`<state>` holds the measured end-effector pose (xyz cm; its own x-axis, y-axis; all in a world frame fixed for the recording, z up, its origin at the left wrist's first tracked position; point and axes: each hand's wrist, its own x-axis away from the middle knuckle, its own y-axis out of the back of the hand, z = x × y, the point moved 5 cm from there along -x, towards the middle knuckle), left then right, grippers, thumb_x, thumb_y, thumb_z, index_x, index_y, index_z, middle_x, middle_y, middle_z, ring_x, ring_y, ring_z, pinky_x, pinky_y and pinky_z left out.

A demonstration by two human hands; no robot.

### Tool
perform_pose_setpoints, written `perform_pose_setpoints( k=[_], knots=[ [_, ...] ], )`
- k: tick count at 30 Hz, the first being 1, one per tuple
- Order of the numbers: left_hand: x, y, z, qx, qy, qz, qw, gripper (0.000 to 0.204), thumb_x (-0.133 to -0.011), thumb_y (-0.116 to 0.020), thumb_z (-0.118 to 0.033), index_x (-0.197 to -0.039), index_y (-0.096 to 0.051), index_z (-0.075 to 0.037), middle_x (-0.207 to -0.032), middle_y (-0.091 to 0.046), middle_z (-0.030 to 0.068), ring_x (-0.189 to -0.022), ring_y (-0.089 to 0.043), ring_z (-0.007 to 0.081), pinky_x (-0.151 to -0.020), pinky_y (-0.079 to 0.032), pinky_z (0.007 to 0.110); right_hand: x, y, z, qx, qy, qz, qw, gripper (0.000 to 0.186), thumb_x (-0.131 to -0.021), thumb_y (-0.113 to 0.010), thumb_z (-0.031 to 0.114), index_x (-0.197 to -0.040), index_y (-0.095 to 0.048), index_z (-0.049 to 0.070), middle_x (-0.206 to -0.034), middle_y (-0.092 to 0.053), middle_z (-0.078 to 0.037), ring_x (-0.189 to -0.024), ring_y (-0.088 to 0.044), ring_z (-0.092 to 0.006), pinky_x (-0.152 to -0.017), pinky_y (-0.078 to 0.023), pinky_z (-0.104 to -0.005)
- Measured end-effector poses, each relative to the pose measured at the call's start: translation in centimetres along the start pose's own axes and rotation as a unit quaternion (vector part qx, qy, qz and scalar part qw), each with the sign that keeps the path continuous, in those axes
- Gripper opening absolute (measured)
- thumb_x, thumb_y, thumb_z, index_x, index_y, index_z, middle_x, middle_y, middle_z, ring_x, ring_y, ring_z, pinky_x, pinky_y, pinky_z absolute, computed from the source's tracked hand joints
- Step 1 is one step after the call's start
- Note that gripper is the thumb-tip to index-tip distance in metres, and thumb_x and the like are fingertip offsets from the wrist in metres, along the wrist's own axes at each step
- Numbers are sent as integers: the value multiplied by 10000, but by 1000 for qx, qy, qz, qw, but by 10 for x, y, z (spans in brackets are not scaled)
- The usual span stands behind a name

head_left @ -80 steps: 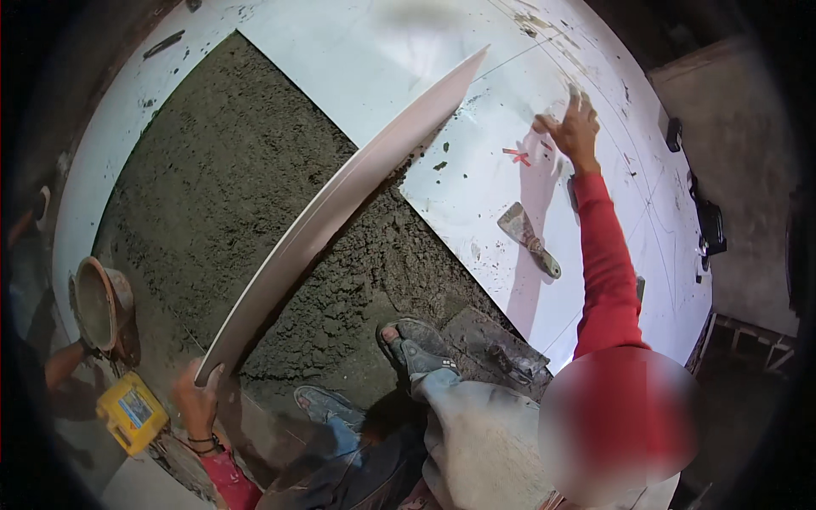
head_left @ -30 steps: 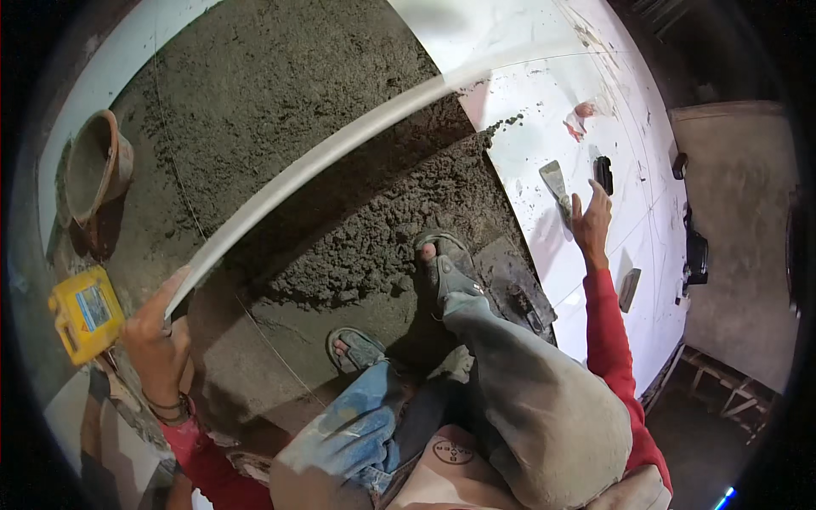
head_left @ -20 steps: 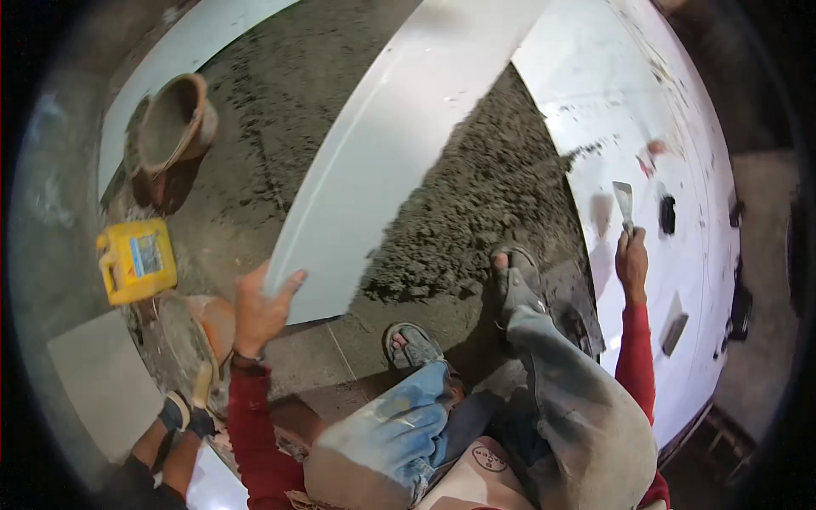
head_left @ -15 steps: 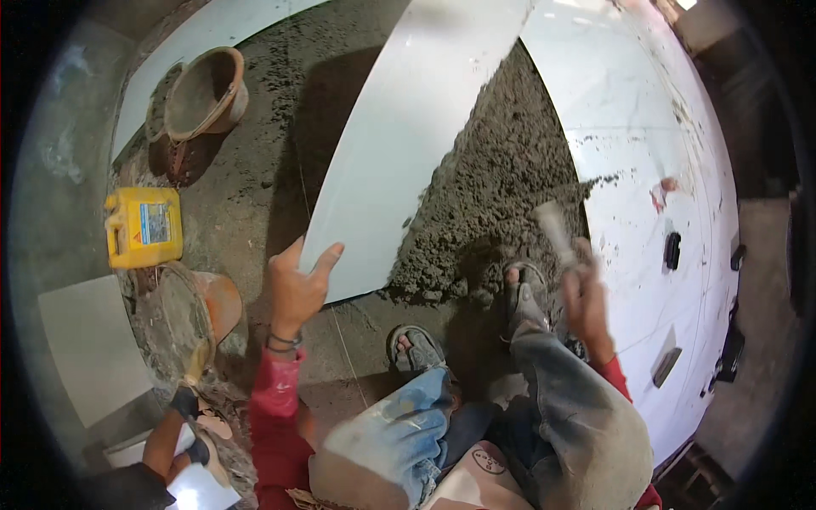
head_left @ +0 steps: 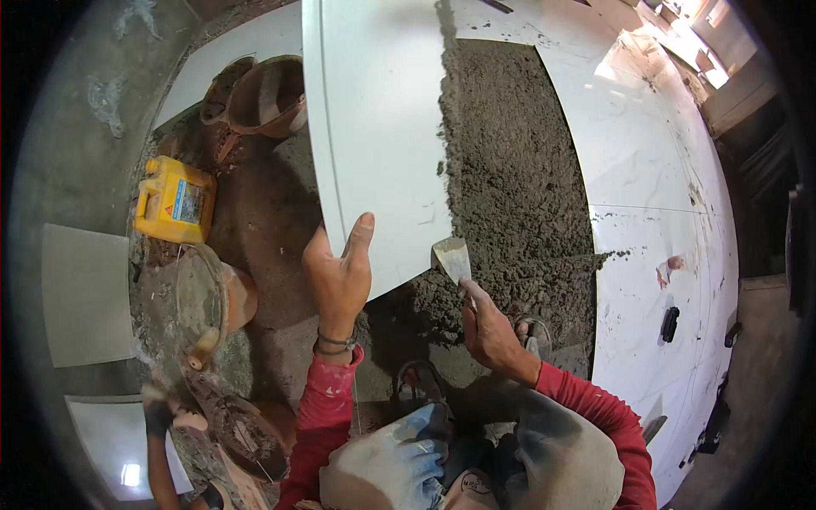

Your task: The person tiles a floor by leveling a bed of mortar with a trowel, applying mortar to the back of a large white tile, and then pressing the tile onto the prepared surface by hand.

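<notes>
A large white tile [head_left: 378, 110] stretches upward from my left hand [head_left: 338, 276], which grips its near left end with the thumb on the face. Grey mortar clings along the tile's right edge. My right hand [head_left: 495, 336] is closed on the handle of a putty knife [head_left: 452, 255], whose blade is at that edge near the lower end. Beneath and to the right spreads lumpy wet mortar [head_left: 523, 153], bordered by laid white tiles [head_left: 654, 229]. My sandalled foot [head_left: 535, 340] stands beside the mortar below the knife.
A yellow jerrycan [head_left: 174, 204], round buckets [head_left: 263, 93] and another mortar-coated bucket [head_left: 240, 297] sit on the left. At lower left, a co-worker's gloved hand [head_left: 159, 418] is beside loose tiles [head_left: 89, 297]. A black object [head_left: 670, 325] lies on the white tiles at right.
The tile has swung from a diagonal to pointing straight away from me. My right hand has picked up the putty knife from the laid tiles and moved left to the tile's edge.
</notes>
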<state>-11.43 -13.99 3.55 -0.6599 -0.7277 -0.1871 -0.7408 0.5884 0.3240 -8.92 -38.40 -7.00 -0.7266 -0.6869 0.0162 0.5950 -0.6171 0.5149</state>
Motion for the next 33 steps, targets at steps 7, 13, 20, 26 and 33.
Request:
perform_pose_setpoints(
  k=[7,13,20,26,33],
  knots=[
    [25,32,7,-13,19,3,1000,273,-929,-683,-185,-985,-667,82,-866,-716,143,-802,-650,153,-719,-501,320,-45,9,27,5,111,-64,992,509,-946,-508,-10,-1424,-333,-3,-1122,-587,-303,-974,-607,-473,-845,-497,-450],
    [54,62,2,-65,36,27,997,278,-921,-695,-195,-971,-666,77,-848,-715,144,-764,-641,153,-687,-497,328,-95,25,60,-26,137,-116,983,474,-965,-480,-9,-1415,-340,38,-1024,-613,-289,-808,-637,-426,-733,-505,-432],
    [87,90,18,-107,82,40,990,262,-908,-708,-196,-944,-678,62,-799,-713,135,-705,-624,139,-647,-488,321,-147,51,66,-27,70,-118,990,365,-977,-490,35,-1321,-370,18,-910,-649,-271,-734,-664,-396,-638,-503,-423],
    [119,129,33,-112,116,55,985,244,-893,-710,-179,-924,-674,61,-762,-693,98,-685,-589,111,-606,-462,309,-188,96,66,-41,45,-133,989,323,-1012,-476,130,-1317,-411,49,-817,-641,-166,-599,-605,-197,-528,-474,-352],
    [132,128,71,-73,137,77,985,365,-928,-668,-310,-986,-651,50,-858,-661,60,-788,-555,126,-709,-458,311,-116,91,-18,-204,-91,-27,974,349,-1029,-446,200,-1343,-425,49,-735,-530,-22,-544,-483,-80,-440,-384,-253]
  ],
)
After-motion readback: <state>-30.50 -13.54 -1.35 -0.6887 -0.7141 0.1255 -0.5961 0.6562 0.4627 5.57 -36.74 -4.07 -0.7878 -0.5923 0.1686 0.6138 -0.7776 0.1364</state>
